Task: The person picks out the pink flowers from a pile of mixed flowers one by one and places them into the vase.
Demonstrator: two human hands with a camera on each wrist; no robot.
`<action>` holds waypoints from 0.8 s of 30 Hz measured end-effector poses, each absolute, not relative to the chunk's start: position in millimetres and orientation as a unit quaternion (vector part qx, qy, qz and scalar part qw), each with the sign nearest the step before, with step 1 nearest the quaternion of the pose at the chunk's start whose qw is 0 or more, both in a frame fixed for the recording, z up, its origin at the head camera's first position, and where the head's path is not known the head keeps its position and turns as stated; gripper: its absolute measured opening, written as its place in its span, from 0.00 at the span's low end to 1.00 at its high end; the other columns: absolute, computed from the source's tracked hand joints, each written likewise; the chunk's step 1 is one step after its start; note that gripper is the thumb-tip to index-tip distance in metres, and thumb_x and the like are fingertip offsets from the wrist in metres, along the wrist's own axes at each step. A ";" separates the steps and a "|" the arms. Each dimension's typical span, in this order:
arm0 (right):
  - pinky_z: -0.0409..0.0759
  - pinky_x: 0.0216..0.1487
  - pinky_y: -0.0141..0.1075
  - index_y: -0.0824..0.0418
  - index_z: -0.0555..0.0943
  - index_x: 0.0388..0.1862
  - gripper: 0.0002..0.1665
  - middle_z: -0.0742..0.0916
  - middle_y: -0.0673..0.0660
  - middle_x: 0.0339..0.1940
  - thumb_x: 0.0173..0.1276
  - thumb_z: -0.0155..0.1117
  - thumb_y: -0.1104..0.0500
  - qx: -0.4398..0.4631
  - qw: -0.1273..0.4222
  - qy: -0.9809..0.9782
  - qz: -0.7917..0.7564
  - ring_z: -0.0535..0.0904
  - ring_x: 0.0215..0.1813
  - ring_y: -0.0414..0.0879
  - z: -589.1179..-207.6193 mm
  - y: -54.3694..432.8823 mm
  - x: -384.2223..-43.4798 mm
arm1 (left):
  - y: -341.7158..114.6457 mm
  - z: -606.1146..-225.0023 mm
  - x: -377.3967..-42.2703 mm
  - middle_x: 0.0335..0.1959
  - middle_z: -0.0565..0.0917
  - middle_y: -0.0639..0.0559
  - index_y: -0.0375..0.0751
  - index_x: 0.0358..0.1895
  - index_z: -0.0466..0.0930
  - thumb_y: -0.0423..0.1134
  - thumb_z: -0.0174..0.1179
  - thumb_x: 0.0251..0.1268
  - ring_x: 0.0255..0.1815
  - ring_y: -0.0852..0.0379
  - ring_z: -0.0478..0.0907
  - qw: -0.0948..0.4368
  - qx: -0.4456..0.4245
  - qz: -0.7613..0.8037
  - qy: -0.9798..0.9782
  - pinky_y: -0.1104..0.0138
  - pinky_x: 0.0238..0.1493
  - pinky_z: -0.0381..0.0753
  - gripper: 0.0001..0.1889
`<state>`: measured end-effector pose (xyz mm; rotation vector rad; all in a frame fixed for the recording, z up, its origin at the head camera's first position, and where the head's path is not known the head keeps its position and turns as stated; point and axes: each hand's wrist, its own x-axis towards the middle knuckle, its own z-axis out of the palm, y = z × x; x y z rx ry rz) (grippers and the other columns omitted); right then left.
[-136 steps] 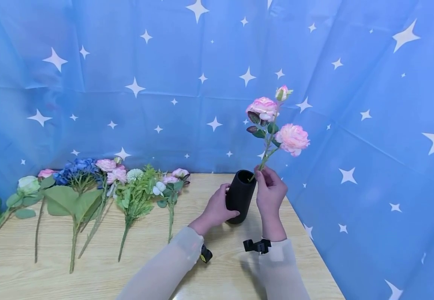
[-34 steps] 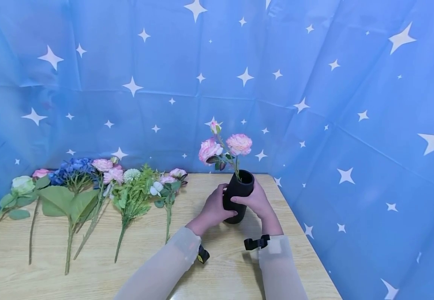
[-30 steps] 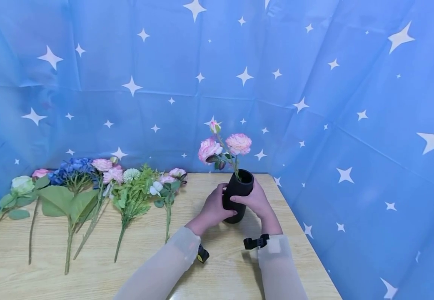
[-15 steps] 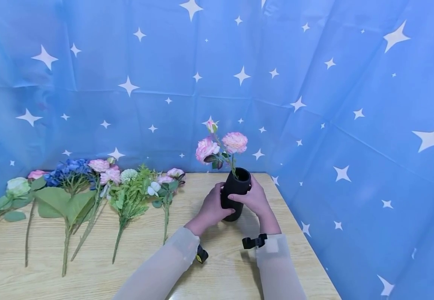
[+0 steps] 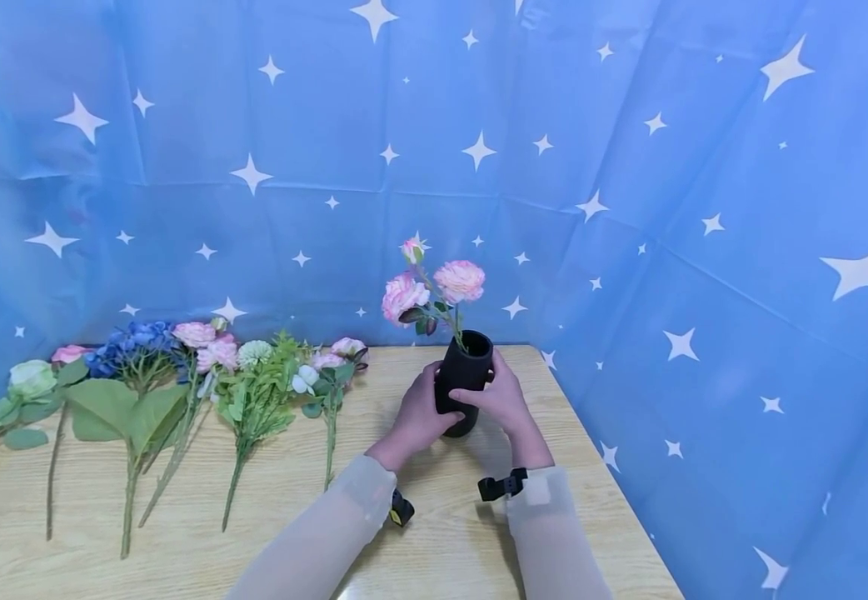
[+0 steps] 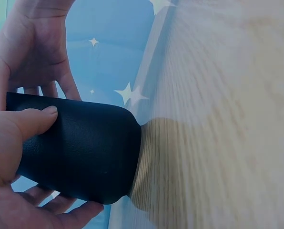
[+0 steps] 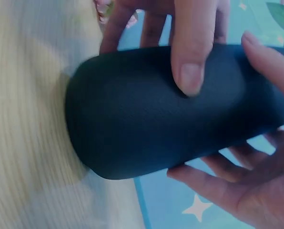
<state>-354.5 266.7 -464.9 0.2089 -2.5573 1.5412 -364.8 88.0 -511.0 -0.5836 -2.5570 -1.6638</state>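
A black vase (image 5: pixel 466 377) stands on the table, slightly tilted in the head view, with both hands around it. My left hand (image 5: pixel 421 412) grips its left side, thumb across the front. On the right side my right hand (image 5: pixel 501 397) holds it higher up, its thumb (image 7: pixel 270 64) also on the front. Out of the vase's mouth rises a stem of pink peonies (image 5: pixel 459 282), two blooms and a bud, leaning left. The stem's lower end is hidden inside. In the left wrist view the vase's base (image 6: pixel 135 162) is at the wooden tabletop.
On the left of the wooden table (image 5: pixel 419 533) several artificial stems lie in a row: a blue hydrangea (image 5: pixel 134 346), a pale rose (image 5: pixel 32 379), a green fern-like bunch (image 5: pixel 265 400) and a small pink-and-white stem (image 5: pixel 331 417). A blue star-patterned curtain (image 5: pixel 314 125) hangs behind and right.
Earlier my right hand pinched the peony stem above the vase; it has let go and now holds the vase. The peonies lean left from the mouth. Lately the vase has shifted slightly left.
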 end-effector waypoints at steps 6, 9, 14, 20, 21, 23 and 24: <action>0.77 0.70 0.64 0.44 0.62 0.84 0.58 0.76 0.60 0.77 0.60 0.85 0.54 0.059 0.080 -0.851 0.515 0.72 0.77 0.63 -469.4 258.3 -355.6 | 84.2 -510.7 -368.6 0.77 0.72 0.40 0.45 0.83 0.57 0.41 0.77 0.62 0.76 0.41 0.73 0.024 -0.179 -0.536 -0.825 0.44 0.75 0.75 0.49; 0.76 0.71 0.65 0.45 0.63 0.83 0.56 0.76 0.60 0.76 0.61 0.85 0.53 0.054 0.082 -0.852 0.514 0.72 0.77 0.61 -470.9 257.0 -355.6 | 83.3 -511.5 -370.0 0.77 0.73 0.39 0.44 0.83 0.57 0.41 0.77 0.62 0.76 0.41 0.74 0.026 -0.181 -0.533 -0.826 0.45 0.75 0.75 0.49; 0.76 0.72 0.64 0.46 0.63 0.83 0.55 0.77 0.60 0.76 0.62 0.84 0.52 0.058 0.085 -0.857 0.504 0.72 0.77 0.61 -472.7 254.3 -354.5 | 80.3 -512.9 -368.1 0.76 0.73 0.38 0.43 0.82 0.58 0.41 0.78 0.62 0.75 0.40 0.74 0.024 -0.181 -0.537 -0.824 0.45 0.74 0.76 0.49; 0.76 0.72 0.64 0.49 0.63 0.82 0.54 0.77 0.61 0.76 0.62 0.84 0.53 0.061 0.084 -0.862 0.496 0.72 0.77 0.61 -471.4 255.1 -354.2 | 81.5 -510.2 -365.2 0.78 0.71 0.39 0.44 0.83 0.57 0.41 0.77 0.63 0.77 0.41 0.73 0.014 -0.172 -0.538 -0.825 0.45 0.76 0.75 0.49; 0.76 0.72 0.64 0.49 0.64 0.82 0.54 0.77 0.61 0.76 0.62 0.84 0.53 0.060 0.085 -0.862 0.496 0.73 0.77 0.61 -471.3 255.2 -354.6 | 82.0 -509.2 -364.9 0.78 0.71 0.39 0.44 0.83 0.57 0.41 0.76 0.63 0.77 0.41 0.73 0.014 -0.170 -0.536 -0.827 0.45 0.76 0.74 0.49; 0.75 0.72 0.64 0.49 0.64 0.82 0.54 0.77 0.61 0.75 0.62 0.84 0.52 0.060 0.088 -0.862 0.495 0.73 0.76 0.61 -471.4 256.0 -356.0 | 82.9 -506.9 -364.3 0.78 0.71 0.38 0.42 0.83 0.57 0.40 0.76 0.63 0.77 0.40 0.72 0.019 -0.168 -0.534 -0.828 0.44 0.76 0.74 0.48; 0.75 0.72 0.64 0.50 0.64 0.81 0.53 0.77 0.61 0.75 0.62 0.84 0.52 0.059 0.088 -0.863 0.495 0.73 0.76 0.61 -471.6 256.0 -356.7 | 83.3 -506.1 -363.8 0.78 0.71 0.38 0.42 0.83 0.57 0.39 0.76 0.64 0.77 0.40 0.72 0.021 -0.166 -0.533 -0.829 0.44 0.76 0.74 0.48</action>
